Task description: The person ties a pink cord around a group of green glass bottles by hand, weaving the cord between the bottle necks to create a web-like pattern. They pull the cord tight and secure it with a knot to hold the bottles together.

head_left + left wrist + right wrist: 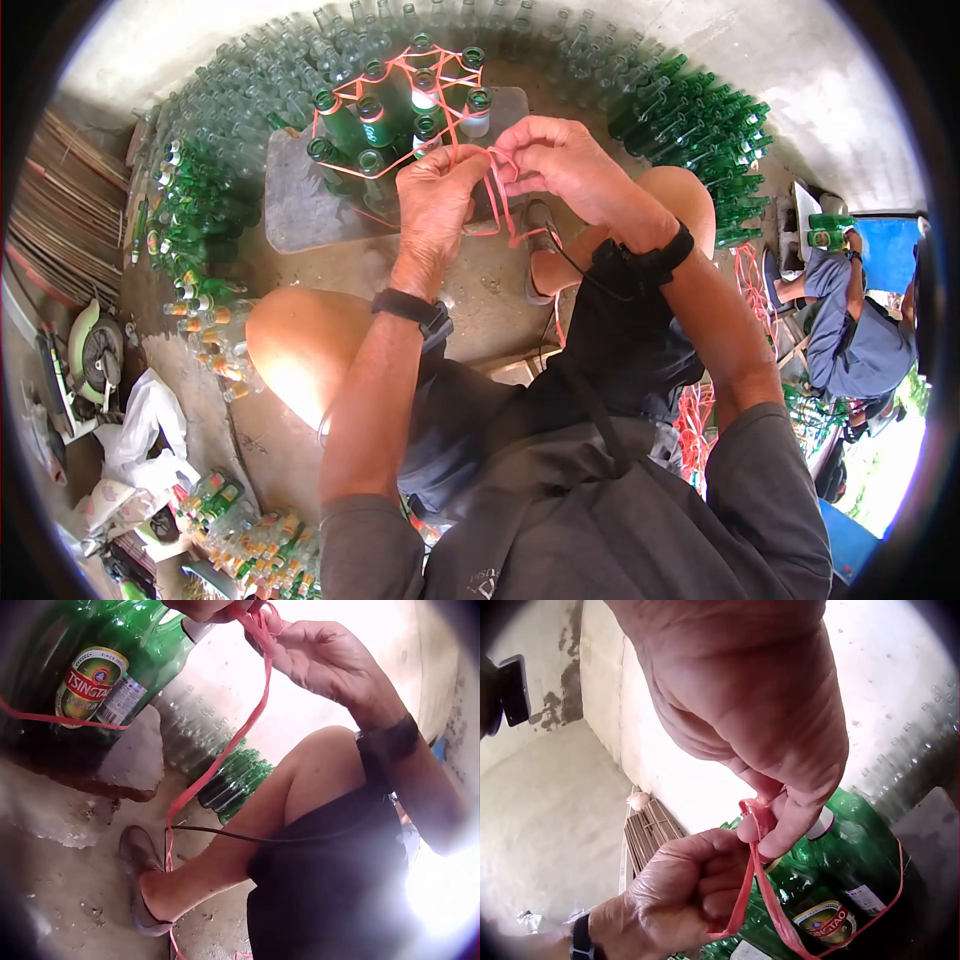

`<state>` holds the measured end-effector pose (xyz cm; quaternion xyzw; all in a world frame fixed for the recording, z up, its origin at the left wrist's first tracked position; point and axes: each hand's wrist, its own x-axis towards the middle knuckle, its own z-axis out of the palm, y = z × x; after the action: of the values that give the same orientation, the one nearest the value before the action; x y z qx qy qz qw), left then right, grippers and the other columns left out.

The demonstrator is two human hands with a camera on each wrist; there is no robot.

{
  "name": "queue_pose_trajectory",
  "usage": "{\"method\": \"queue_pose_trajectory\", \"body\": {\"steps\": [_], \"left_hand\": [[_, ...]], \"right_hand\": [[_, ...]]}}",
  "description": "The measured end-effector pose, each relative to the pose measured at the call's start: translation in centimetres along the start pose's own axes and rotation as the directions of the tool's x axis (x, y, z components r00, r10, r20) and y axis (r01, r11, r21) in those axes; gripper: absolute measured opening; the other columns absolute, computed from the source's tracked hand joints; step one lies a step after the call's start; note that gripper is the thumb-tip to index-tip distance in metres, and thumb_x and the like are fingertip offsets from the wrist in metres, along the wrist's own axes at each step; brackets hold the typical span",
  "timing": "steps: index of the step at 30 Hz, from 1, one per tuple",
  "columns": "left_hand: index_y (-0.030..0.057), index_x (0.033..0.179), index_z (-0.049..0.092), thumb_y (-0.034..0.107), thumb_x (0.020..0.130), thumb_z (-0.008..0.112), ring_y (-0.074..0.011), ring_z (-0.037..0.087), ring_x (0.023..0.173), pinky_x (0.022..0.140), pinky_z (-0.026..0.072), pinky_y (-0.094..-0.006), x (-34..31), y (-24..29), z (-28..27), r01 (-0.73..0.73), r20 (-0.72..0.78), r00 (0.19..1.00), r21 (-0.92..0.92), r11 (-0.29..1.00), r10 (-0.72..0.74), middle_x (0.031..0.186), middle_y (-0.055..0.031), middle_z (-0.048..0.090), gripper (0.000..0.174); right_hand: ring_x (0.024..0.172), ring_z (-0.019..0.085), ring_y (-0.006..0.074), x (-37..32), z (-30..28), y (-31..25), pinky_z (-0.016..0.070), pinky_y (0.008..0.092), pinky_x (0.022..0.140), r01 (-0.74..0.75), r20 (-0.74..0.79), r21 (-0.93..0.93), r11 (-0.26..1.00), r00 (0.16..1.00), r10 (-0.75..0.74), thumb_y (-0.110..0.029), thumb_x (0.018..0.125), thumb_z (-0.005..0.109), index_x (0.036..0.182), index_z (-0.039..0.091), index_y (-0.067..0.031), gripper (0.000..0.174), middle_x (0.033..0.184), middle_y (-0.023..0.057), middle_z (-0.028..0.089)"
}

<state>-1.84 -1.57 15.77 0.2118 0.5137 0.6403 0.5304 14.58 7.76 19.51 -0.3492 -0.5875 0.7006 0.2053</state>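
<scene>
A bundle of green glass bottles (372, 128) stands upright on a grey slab, with pink plastic twine (407, 67) laced around the necks and around the sides. Close beside the bundle's near right corner, my left hand (436, 196) pinches the twine between thumb and curled fingers. My right hand (570, 168) faces it, almost touching, and pinches a small loop of the same twine (754, 825). Loose strands hang from both hands toward the floor. A Tsingtao label (91, 686) shows on one bottle, crossed below by a twine strand.
The grey slab (290, 205) lies low between my knees. Rows of clear and green bottles (690, 120) curve along the wall. More bottles (200, 220) lie at left. A seated person (850, 310) holds green bottles at right, near tangled pink twine (752, 285).
</scene>
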Motion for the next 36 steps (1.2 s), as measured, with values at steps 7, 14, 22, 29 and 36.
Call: {"method": "queue_pose_trajectory", "body": {"steps": [7, 14, 22, 29, 36], "left_hand": [[0.0012, 0.100, 0.076, 0.004, 0.094, 0.072, 0.0003, 0.042, 0.049, 0.040, 0.0273, -0.0196, -0.1, -0.1, 0.2, -0.049, 0.010, 0.999, 0.077, 0.996, 0.048, 0.077, 0.0028, 0.068, 0.007], [0.0010, 0.101, 0.076, 0.004, 0.095, 0.072, 0.0011, 0.042, 0.048, 0.041, 0.0256, -0.0194, 0.1, -0.5, 0.1, -0.090, 0.018, 0.996, 0.094, 0.991, 0.089, 0.075, 0.0030, 0.068, 0.008], [-0.0010, 0.103, 0.076, 0.006, 0.096, 0.070, 0.0014, 0.043, 0.050, 0.042, 0.0263, -0.0192, -0.1, -0.2, 0.0, -0.083, 0.059, 0.995, 0.135, 0.987, 0.076, 0.078, 0.0005, 0.072, 0.012], [-0.0021, 0.104, 0.076, 0.007, 0.096, 0.071, 0.0009, 0.043, 0.050, 0.042, 0.0268, -0.0195, 0.1, -0.2, -0.2, -0.081, 0.065, 0.996, 0.245, 0.966, 0.068, 0.077, 0.0019, 0.069, 0.013], [-0.0032, 0.102, 0.075, 0.007, 0.095, 0.074, 0.0011, 0.039, 0.048, 0.040, 0.0235, -0.0199, 0.2, 0.0, -0.3, -0.070, 0.090, 0.995, 0.229, 0.971, 0.050, 0.073, 0.0042, 0.064, 0.012]], "right_hand": [[0.093, 0.072, 0.0167, -0.4, 0.8, -0.2, 0.0640, 0.0345, 0.084, -0.046, -0.037, 0.007, 0.999, 0.998, 0.046, -0.010, 0.098, 0.072, 0.113, 0.071, 0.0035, 0.021, 0.102, 0.0093, 0.073], [0.082, 0.072, 0.0162, -0.2, 1.4, -0.7, 0.0616, 0.0300, 0.073, -0.077, -0.112, -0.129, 0.989, 0.992, 0.062, -0.014, 0.091, 0.077, 0.102, 0.075, 0.0062, 0.023, 0.090, 0.0101, 0.075], [0.078, 0.066, 0.0120, -0.1, 1.0, 0.0, 0.0541, 0.0278, 0.071, -0.011, -0.083, -0.304, 0.952, 0.996, -0.015, -0.017, 0.091, 0.069, 0.092, 0.075, 0.0043, 0.022, 0.083, 0.0049, 0.073], [0.079, 0.063, 0.0111, 0.2, 0.9, -1.7, 0.0502, 0.0279, 0.072, -0.028, -0.068, -0.398, 0.917, 0.998, 0.001, -0.018, 0.093, 0.066, 0.093, 0.073, 0.0039, 0.023, 0.083, 0.0047, 0.072], [0.080, 0.066, 0.0138, 1.0, 0.4, -1.9, 0.0528, 0.0284, 0.072, -0.089, -0.043, -0.336, 0.938, 0.996, 0.079, -0.016, 0.096, 0.063, 0.101, 0.071, 0.0049, 0.023, 0.089, 0.0074, 0.072]]}}
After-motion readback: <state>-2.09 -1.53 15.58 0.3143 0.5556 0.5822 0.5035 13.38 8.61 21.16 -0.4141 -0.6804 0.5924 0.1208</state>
